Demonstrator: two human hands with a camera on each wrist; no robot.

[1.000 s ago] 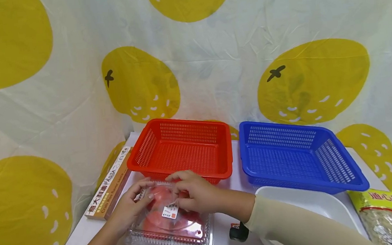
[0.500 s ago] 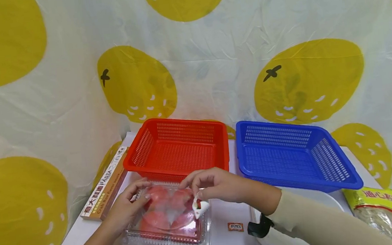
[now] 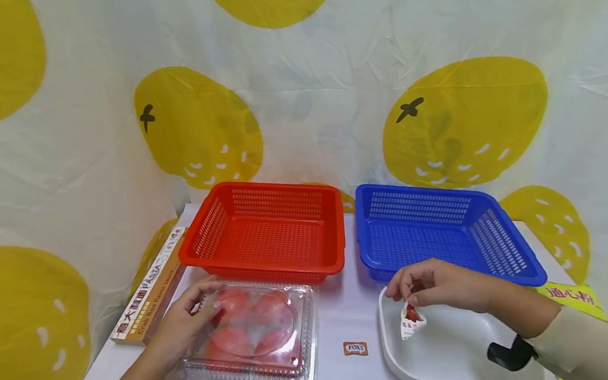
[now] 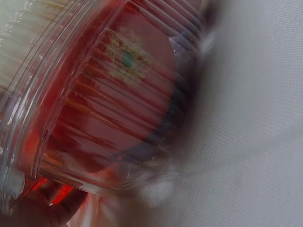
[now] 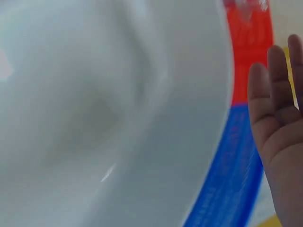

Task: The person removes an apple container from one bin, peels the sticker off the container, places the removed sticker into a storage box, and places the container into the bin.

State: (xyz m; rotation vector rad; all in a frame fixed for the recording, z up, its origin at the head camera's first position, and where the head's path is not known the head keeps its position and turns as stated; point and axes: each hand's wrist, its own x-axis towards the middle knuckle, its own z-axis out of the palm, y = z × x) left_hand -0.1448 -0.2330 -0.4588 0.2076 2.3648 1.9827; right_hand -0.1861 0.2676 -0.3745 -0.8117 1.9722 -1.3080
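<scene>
My left hand [image 3: 180, 324] grips the far left corner of a clear plastic clamshell box [image 3: 306, 310], thumb over the lid. Several round red fruits [image 3: 236, 344] lie inside it. Seen from the left wrist, the ribbed box wall fills much of the view, with a fruit's pale, speckled end [image 4: 128, 59] behind it. Between thumb and forefinger my right hand [image 3: 443, 286] pinches a folded white sticker label [image 3: 413, 322] printed in red and green. That hand hovers over the left side of a white plastic basin [image 3: 454, 352]. No label shows on the box lid.
Behind the box stands a red perforated basket [image 3: 275, 235], with a blue one [image 3: 416, 234] to its right. A pasta box [image 3: 150, 291] lies at left. A small orange FOX'S packet [image 3: 355, 348] lies between box and basin. A yellow-topped bag [image 3: 574, 300] is at right.
My right hand has peeled the label off the lid and carried it right, over the basin. The left hand keeps its hold on the box. The head view has shifted slightly.
</scene>
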